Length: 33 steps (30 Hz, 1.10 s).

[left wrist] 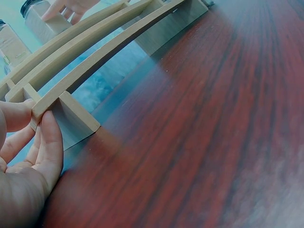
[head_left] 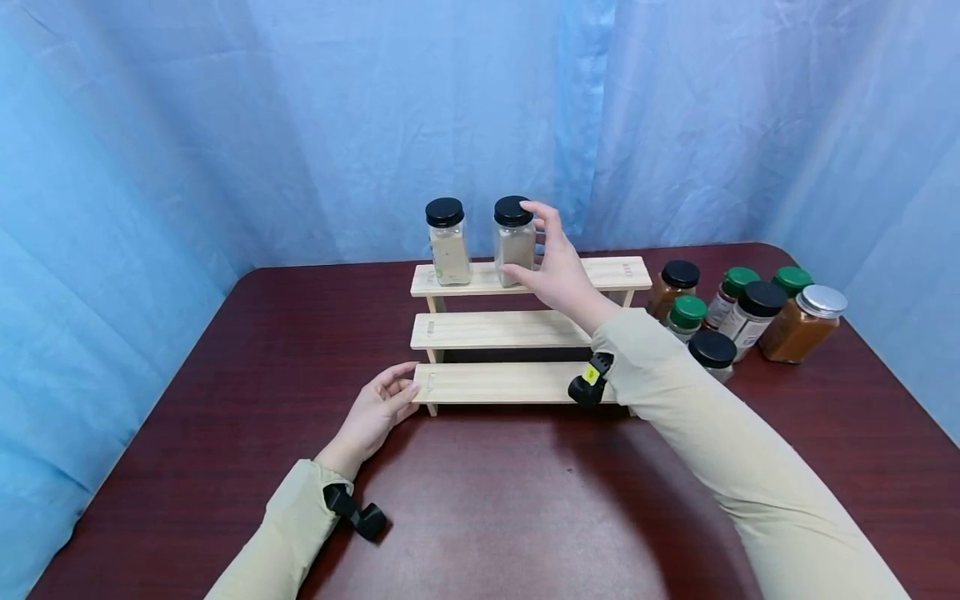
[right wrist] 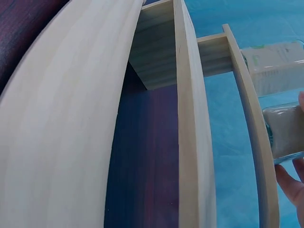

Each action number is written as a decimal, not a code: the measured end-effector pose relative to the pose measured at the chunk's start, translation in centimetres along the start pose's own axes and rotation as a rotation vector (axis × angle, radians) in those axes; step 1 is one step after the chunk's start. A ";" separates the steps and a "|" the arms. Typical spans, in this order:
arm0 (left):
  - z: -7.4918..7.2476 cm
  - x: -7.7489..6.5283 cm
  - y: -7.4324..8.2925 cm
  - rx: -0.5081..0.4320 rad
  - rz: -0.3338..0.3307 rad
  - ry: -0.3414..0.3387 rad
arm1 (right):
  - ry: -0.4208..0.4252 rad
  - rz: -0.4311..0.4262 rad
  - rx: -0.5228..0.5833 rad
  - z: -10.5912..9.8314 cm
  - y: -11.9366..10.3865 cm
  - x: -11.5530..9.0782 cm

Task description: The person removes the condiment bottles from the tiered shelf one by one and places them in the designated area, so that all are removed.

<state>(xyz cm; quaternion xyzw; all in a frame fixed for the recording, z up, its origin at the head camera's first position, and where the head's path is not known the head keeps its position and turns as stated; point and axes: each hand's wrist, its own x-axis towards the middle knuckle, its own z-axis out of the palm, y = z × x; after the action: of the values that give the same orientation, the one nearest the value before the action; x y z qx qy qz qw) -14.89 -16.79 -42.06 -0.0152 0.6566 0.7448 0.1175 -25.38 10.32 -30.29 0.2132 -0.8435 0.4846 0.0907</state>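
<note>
A three-tier wooden rack (head_left: 495, 332) stands on the table. My right hand (head_left: 558, 271) holds a spice jar (head_left: 514, 248) with a black lid and greyish powder, upright on the top tier; the thumb is low on its side and a finger reaches the lid. To its left on the same tier stands another black-lidded jar (head_left: 450, 254) with pale powder, apart from the first. My left hand (head_left: 371, 417) pinches the left end of the lowest tier; in the left wrist view thumb and fingers grip the board's edge (left wrist: 40, 111). The right wrist view shows only part of the right hand.
Right of the rack several spice jars stand close together, among them a silver-lidded jar (head_left: 802, 325), a green-lidded jar (head_left: 686, 317) and a black-lidded jar (head_left: 750, 317). Blue curtains (head_left: 450, 100) hang behind and beside the dark red table (head_left: 225, 375).
</note>
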 end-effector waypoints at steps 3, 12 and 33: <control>0.0 -0.1 0.0 -0.001 -0.001 0.001 | 0.015 0.006 -0.002 0.2 -0.1 -0.1; -0.1 -0.1 0.0 0.003 -0.001 0.006 | 0.071 -0.019 -0.031 0.8 -0.2 -0.2; 0.0 0.0 0.3 0.013 -0.010 -0.002 | 0.128 -0.066 -0.011 1.2 -0.3 -1.2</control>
<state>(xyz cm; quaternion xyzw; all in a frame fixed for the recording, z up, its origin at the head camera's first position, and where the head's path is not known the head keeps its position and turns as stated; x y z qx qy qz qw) -14.96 -16.85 -41.82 -0.0168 0.6614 0.7399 0.1221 -24.16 9.46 -31.12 0.2091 -0.8313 0.4890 0.1615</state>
